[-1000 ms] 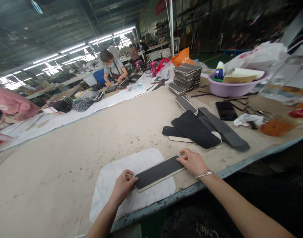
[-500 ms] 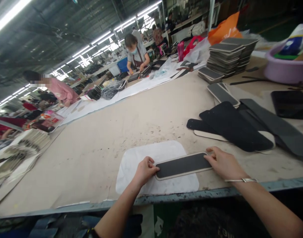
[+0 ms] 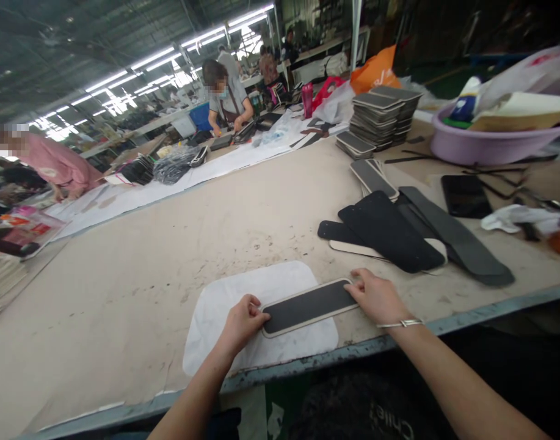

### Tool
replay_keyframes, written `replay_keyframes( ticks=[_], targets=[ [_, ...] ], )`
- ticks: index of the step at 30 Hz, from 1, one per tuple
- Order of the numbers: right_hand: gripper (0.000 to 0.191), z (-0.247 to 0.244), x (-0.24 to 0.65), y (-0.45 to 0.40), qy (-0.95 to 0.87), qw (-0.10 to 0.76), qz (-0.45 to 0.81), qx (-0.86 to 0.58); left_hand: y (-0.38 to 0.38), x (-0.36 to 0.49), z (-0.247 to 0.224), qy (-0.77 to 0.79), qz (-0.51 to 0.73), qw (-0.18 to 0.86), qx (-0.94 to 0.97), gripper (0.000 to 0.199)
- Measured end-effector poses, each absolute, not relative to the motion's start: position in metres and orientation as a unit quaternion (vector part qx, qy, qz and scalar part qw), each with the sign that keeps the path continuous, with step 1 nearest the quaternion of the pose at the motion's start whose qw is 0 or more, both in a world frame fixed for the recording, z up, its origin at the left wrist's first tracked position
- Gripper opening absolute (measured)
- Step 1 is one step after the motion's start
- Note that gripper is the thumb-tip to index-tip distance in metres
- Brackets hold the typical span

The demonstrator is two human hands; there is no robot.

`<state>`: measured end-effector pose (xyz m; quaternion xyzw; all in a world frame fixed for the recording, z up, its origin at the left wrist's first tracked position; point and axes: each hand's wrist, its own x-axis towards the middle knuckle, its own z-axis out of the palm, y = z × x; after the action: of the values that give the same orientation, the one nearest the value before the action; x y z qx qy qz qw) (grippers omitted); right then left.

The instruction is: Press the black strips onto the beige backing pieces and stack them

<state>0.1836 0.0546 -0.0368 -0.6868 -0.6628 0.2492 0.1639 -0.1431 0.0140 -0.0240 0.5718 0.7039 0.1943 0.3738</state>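
A long dark grey panel [image 3: 309, 307] with a pale border and rounded corners lies over a white sheet [image 3: 206, 327] near the table's front edge. My left hand [image 3: 243, 321] pinches its left end, thumb on the upper face. At the opposite end, my right hand [image 3: 375, 297] holds the right corner between thumb and fingers; a bracelet [image 3: 401, 324] circles that wrist. The panel's right end reaches past the sheet. Undersides of the fingers are hidden.
Black and grey cut pieces [image 3: 389, 232] overlap to the right, near a stack of bordered panels [image 3: 375, 119]. Beyond them stand a purple basin [image 3: 494, 140] and a dark flat phone-like slab [image 3: 465, 195]. A co-worker [image 3: 229, 101] works across the table [image 3: 137, 275].
My view has turned rightward, so the scene sits further left and more of the basin shows. Both hands keep hold of the panel's ends, with little visible movement on the sheet.
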Motion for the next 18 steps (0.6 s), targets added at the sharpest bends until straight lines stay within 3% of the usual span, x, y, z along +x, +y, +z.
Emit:
replay_keyframes(
  ticks=[12,18],
  targets=[
    [0.032,-0.035,0.184,0.054,-0.672,0.157,0.248,-0.680,0.012,-0.138,-0.017,0.708,0.191,0.366,0.573,0.025],
    [0.033,-0.042,0.186,0.055,-0.675,0.160,0.233,-0.682,0.004,-0.137,-0.014,0.709,0.193,0.294,0.611,0.027]
  ],
)
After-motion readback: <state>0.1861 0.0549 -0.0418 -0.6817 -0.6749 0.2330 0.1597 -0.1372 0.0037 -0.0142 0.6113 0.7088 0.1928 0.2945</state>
